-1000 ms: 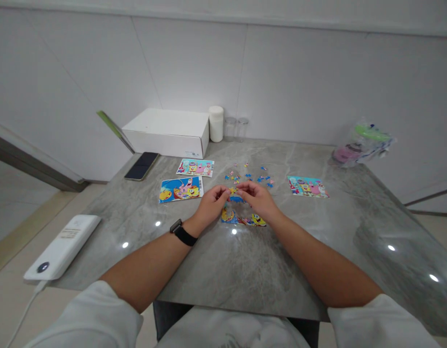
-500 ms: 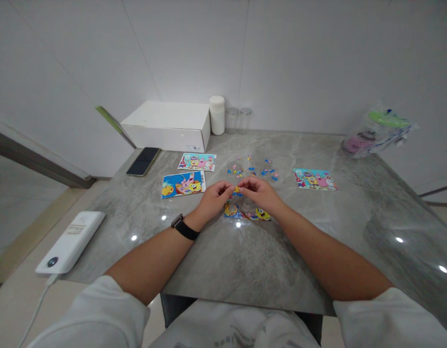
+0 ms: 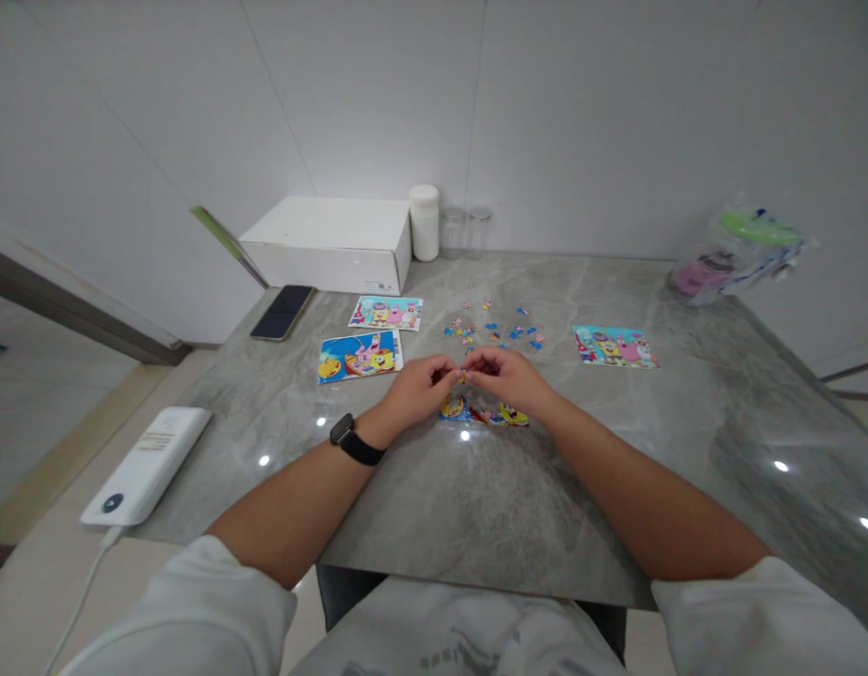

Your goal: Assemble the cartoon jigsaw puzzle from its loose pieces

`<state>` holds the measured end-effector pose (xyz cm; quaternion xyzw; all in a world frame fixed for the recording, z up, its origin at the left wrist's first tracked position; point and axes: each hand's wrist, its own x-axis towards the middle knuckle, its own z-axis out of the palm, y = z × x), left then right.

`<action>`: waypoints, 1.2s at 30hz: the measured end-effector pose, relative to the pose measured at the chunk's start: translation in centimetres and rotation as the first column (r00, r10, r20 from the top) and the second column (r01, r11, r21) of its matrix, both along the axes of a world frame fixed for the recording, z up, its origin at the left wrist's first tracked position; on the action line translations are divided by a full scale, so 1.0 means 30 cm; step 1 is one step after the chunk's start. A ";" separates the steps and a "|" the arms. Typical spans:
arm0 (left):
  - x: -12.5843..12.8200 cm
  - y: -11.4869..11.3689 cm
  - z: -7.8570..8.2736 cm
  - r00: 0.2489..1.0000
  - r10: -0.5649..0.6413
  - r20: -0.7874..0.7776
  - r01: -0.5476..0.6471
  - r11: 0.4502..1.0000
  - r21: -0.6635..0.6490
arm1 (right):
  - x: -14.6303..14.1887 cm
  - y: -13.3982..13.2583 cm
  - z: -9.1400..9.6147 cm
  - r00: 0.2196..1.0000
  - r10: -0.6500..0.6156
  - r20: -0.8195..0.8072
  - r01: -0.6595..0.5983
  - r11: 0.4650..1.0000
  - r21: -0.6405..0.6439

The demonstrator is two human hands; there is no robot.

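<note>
My left hand (image 3: 418,384) and my right hand (image 3: 505,373) meet fingertip to fingertip over the grey marble table (image 3: 476,488), both pinching one small puzzle piece (image 3: 463,376) between them. A black watch sits on my left wrist. Just below the hands lies a partly joined cartoon puzzle (image 3: 485,412), half hidden by them. Several loose puzzle pieces (image 3: 491,328) are scattered just beyond the hands.
Three cartoon picture cards lie flat: one (image 3: 359,355) left of the hands, one (image 3: 386,313) behind it, one (image 3: 614,345) to the right. A phone (image 3: 283,312), white box (image 3: 332,242), white jar (image 3: 425,222), two clear jars (image 3: 466,230), a plastic bag (image 3: 736,250) and a white power bank (image 3: 147,464) ring the table.
The two hands have drawn closer together, fingertips now meeting on the small piece. The view shifted slightly; nothing else on the table moved.
</note>
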<state>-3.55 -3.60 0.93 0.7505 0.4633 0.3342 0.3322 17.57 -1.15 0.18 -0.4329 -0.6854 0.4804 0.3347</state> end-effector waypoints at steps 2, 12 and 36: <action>-0.005 0.001 0.003 1.000 -0.006 -0.030 0.006 1.000 -0.023 | 0.000 -0.001 -0.001 1.000 0.011 -0.003 -0.011 1.000 -0.025; -0.023 0.005 0.043 0.999 -0.050 -0.010 0.046 0.977 -0.209 | -0.003 -0.009 0.038 0.994 -0.029 -0.103 0.019 0.995 -0.095; -0.062 0.021 0.068 0.949 -0.197 -0.247 0.121 0.949 -0.290 | -0.004 -0.032 0.000 0.958 0.101 0.270 -0.137 0.983 0.121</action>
